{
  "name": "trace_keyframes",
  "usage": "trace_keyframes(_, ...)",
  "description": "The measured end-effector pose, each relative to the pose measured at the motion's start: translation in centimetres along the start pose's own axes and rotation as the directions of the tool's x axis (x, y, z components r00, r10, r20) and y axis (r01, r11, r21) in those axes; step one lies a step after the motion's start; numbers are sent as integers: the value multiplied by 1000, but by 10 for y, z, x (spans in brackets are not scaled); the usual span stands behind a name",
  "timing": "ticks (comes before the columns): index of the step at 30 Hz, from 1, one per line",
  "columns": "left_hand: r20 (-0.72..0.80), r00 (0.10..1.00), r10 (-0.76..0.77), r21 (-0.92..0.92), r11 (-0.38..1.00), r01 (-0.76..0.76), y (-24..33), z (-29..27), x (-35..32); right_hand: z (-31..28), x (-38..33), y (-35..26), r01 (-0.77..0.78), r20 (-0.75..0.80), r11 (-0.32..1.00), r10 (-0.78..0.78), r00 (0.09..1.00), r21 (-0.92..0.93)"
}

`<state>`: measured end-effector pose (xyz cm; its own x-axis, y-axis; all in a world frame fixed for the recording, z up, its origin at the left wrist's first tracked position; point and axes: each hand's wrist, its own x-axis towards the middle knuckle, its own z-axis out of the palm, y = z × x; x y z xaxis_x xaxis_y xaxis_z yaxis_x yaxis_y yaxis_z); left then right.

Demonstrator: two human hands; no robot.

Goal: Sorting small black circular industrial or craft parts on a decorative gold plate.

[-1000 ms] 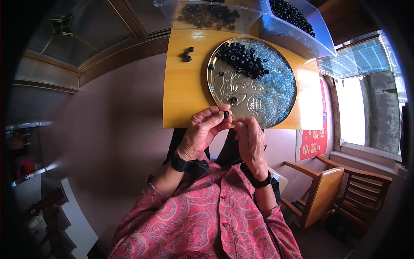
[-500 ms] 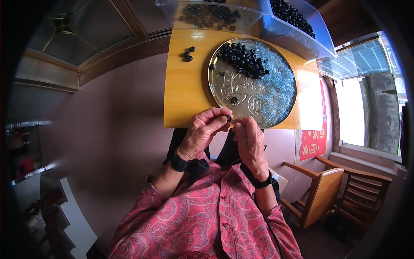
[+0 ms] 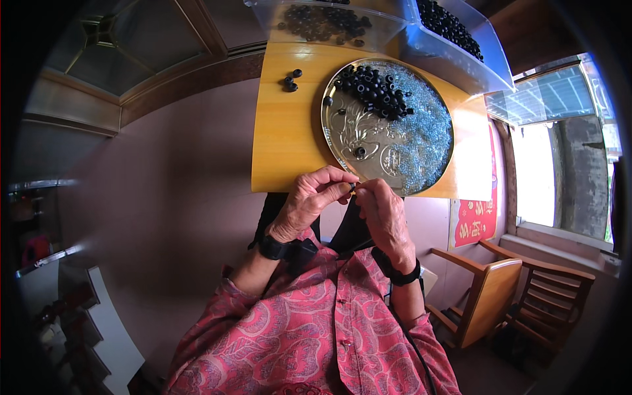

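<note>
My left hand [image 3: 308,203] pinches a small black bead [image 3: 352,187] between thumb and forefinger, just off the near edge of a round metal tray [image 3: 359,125]. Fingertips of my right hand [image 3: 386,216] are closed right beside that bead; what they hold, if anything, is too small to make out. On the tray lie a heap of black beads [image 3: 376,92] at the far side and a spread of tiny clear-blue beads [image 3: 428,131] along the right. One loose black bead [image 3: 360,152] rests on the tray's near part.
The tray sits on a yellow wooden table [image 3: 283,138], where a few black beads [image 3: 289,85] lie at the left. Two clear plastic boxes with black beads, a left box [image 3: 385,34] and a right box [image 3: 454,62], stand at the back. Wooden chairs [image 3: 490,299] are at the right.
My hands have drawn closer together, so less of the bead shows between them. A small yellowish bit seen below the bead before is now mostly hidden.
</note>
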<state>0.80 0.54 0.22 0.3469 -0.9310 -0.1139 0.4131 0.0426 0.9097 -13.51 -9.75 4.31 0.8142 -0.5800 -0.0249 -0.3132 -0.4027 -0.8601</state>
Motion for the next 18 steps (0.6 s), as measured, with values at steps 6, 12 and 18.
trace_keyframes(6, -1, 1000, -18, 32, 999, 18, 1, -1, 1, 1, 0, -1, -39, 20, 998, 38, 999, 49)
trace_keyframes(12, 10, 994, -107, -220, 970, 106, -7, 0, 1, 8, -2, 1, -105, -37, 990, 109, 993, 92)
trace_keyframes(18, 99, 975, -197, -475, 852, 220, -5, 4, -1, 11, -1, 3, -55, -149, 997, 64, 987, 62)
